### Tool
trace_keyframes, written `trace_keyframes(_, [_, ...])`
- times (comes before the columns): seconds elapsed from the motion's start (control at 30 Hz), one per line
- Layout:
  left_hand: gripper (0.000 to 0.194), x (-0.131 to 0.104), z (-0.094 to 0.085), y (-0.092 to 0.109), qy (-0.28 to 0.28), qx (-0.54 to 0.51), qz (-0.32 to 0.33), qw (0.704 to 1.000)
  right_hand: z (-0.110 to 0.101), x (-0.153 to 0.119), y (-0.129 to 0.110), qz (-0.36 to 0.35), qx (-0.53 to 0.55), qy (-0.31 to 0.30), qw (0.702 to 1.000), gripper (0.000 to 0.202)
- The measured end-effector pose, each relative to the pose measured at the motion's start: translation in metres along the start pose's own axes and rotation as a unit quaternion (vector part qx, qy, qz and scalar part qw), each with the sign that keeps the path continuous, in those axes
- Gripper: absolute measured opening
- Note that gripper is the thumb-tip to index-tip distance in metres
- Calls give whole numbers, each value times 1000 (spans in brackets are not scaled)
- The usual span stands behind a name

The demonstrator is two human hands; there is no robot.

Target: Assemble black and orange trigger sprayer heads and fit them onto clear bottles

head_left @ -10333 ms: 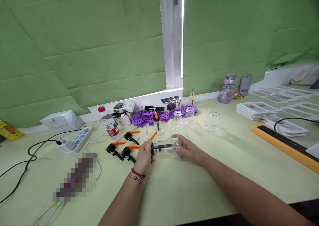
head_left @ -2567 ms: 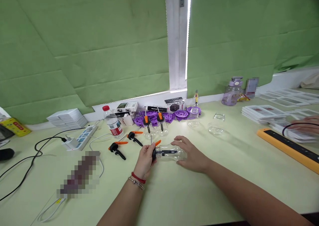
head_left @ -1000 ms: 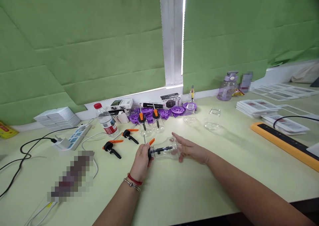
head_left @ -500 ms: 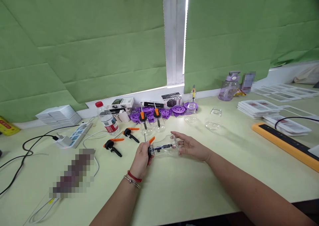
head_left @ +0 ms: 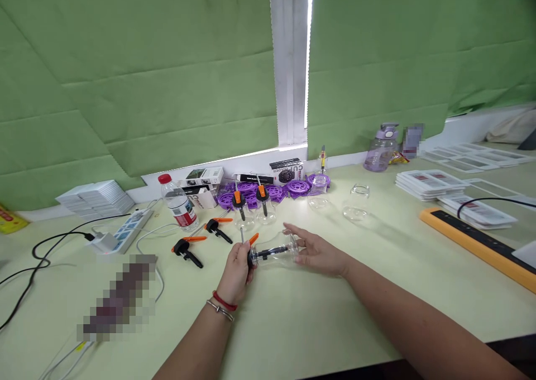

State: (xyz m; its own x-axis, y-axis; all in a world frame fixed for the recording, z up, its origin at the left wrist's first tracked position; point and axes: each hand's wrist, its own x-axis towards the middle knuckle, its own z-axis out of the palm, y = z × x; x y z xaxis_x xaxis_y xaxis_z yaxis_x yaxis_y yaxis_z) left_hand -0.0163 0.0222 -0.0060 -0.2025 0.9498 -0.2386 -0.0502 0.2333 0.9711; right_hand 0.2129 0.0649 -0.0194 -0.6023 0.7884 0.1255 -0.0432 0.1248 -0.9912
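My left hand (head_left: 237, 268) is closed around a black top with an orange lever (head_left: 253, 238), fitted at the neck of a clear bottle (head_left: 274, 260). The bottle lies on its side in the air, and a black tube (head_left: 271, 253) runs inside it. At the bottle's wide base, my right hand (head_left: 320, 251) grips with curved fingers. Two loose black tops with orange levers, one nearer (head_left: 187, 251) and one farther (head_left: 218, 228), lie on the table to the left. Two clear bottles wearing such tops, a left one (head_left: 244, 219) and a right one (head_left: 266, 213), stand behind.
Purple round parts (head_left: 274, 192) and small boxes (head_left: 286, 172) line the wall. Bare clear bottles (head_left: 355, 208) stand behind my right hand. A red-capped water bottle (head_left: 179, 204), a power strip (head_left: 133, 228) and cables are left; an orange-black bar (head_left: 477, 249) and white card stacks (head_left: 427, 186) are right.
The whole view has shifted slightly. Both hands keep the same hold on the bottle and its black top, with little visible movement.
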Motion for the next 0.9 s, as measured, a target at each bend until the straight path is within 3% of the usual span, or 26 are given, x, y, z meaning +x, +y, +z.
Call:
trace_keyframes(0.13, [35, -2, 4, 0, -7, 12, 17, 1000, 5, 4, 8, 75, 19, -2, 997, 66])
trace_keyframes(0.23, [35, -4, 5, 2, -29, 16, 22, 999, 5, 7, 13, 132, 5, 20, 991, 70])
trace_keyframes(0.37, [35, -4, 2, 5, -26, 7, 18, 999, -1, 4, 5, 73, -20, 3, 997, 65])
trace_keyframes(0.5, [34, -3, 2, 6, -4, 8, 17, 1000, -2, 0, -3, -21, -33, -8, 999, 85])
trace_keyframes(0.63, [36, -7, 6, 5, -8, 20, 44, 999, 8, 3, 2, 61, 0, 6, 998, 64])
trace_keyframes(0.73, [36, -8, 7, 5, -19, 25, 72, 997, 10, 5, 6, 131, 9, 17, 991, 70])
trace_keyframes(0.8, [36, -7, 4, 5, -17, 17, 67, 997, 7, 4, 5, 115, 1, 8, 993, 72])
trace_keyframes(0.9, [34, -4, 0, 5, 9, -5, 48, 999, 2, 1, 0, 27, -27, -9, 999, 75])
